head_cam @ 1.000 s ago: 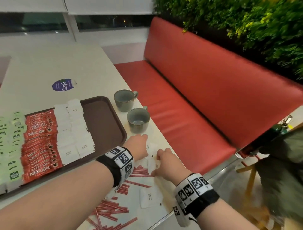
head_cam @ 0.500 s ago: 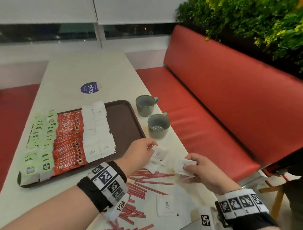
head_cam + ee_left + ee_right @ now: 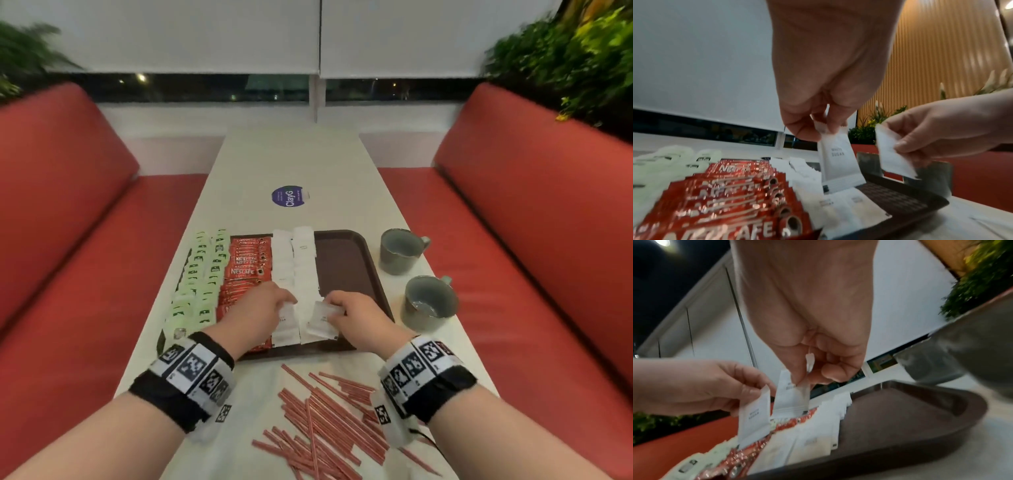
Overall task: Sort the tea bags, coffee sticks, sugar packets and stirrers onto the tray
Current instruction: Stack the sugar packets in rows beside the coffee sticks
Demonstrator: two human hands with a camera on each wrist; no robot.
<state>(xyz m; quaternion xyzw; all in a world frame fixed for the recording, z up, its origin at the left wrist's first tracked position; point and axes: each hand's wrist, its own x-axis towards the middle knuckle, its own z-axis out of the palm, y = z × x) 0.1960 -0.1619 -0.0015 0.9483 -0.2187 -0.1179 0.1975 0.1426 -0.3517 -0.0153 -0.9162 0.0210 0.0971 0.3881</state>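
A brown tray holds rows of green tea bags, red Nescafe coffee sticks and white sugar packets; its right part is bare. My left hand pinches one sugar packet by its top edge, hanging upright just above the sugar rows at the tray's near end. My right hand pinches another sugar packet right beside it, also over the near end. Red stirrers lie in a loose heap on the table in front of the tray, between my wrists.
Two grey cups stand on the table right of the tray. A round purple sticker lies beyond the tray. Red benches flank the narrow white table; plants fill the upper corners.
Both hands picked a sugar packet each from the table near the stirrers and carried them left over the tray's near end. The head view swung left to face down the table.
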